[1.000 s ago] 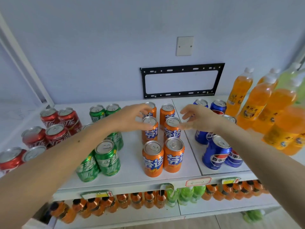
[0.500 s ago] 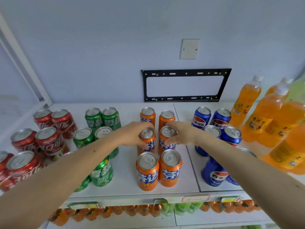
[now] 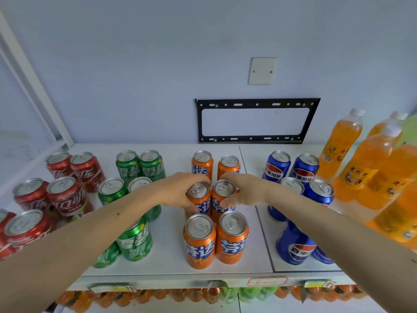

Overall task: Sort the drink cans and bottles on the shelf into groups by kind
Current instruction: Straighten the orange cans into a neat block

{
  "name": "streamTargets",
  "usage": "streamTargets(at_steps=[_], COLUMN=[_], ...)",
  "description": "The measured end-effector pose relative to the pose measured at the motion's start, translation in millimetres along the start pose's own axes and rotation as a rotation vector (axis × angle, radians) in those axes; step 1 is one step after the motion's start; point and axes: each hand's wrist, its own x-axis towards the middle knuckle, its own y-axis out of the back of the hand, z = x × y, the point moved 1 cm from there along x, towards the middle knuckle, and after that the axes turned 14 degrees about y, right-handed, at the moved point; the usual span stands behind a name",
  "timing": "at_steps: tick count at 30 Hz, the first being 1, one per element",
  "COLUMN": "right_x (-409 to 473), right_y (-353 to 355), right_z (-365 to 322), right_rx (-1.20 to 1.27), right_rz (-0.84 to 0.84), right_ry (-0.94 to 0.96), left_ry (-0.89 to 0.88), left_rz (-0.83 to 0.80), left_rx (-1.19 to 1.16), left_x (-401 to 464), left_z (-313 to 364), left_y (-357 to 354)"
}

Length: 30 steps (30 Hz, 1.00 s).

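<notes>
Two bare hands meet over the middle pair of orange cans on a white shelf (image 3: pixel 171 265), every can upright with its long axis vertical and pull-tab top facing up. The left hand (image 3: pixel 180 190) has its grip curled round the left middle orange can (image 3: pixel 198 199); the right hand (image 3: pixel 243 190) has its grip curled round the right middle orange can (image 3: pixel 223 197), thumb on the label. The two held cans stand just beside each other in the centre of a two-wide orange column, between a rear pair (image 3: pixel 202 163) and a front pair (image 3: pixel 199 240). Red cans (image 3: pixel 65 195) are grouped at far left, green cans (image 3: pixel 135 240) next, blue cans (image 3: pixel 293 245) to the right on the adjoining shelf panel, and orange drink bottles (image 3: pixel 370 168) with white caps stand upright at far right. Below the shelf edge, a lower tier holds rows of small orange and green bottles (image 3: pixel 203 294). A black metal bracket (image 3: pixel 257 102) and a blank wall plate (image 3: pixel 261 71) are fixed to the pale wall behind.
</notes>
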Motion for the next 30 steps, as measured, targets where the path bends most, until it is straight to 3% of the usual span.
streamTargets(at_steps=[3, 7, 11, 16, 21, 30], right_x=[-6.4, 11.2, 42.4, 64.1, 76.8, 87.4], right_y=[25.3, 52.6, 43.3, 30.7, 32.1, 31.5], right_z=[1.3, 16.7, 28.2, 36.7, 37.9, 40.3], right_rx=[-0.008, -0.089, -0.077, 0.021, 0.134, 0.119], right_rz=[0.092, 0.309, 0.223, 0.194, 0.184, 0.155], right_ry=[-0.037, -0.128, -0.204, -0.226, -0.166, -0.132], left_ry=[0.053, 0.075, 0.062, 0.16, 0.13, 0.144], left_rz=[-0.026, 0.142, 0.182, 0.073, 0.082, 0.1], left_rx=[-0.112, -0.178, -0.012, -0.083, -0.103, -0.069], left_x=[-0.4, 24.8, 69.6, 99.4, 97.4, 91.0], left_z=[-3.9, -4.8, 3.0, -7.7, -17.0, -18.8], left_y=[22.0, 50.8, 42.1, 30.7, 31.6, 27.5])
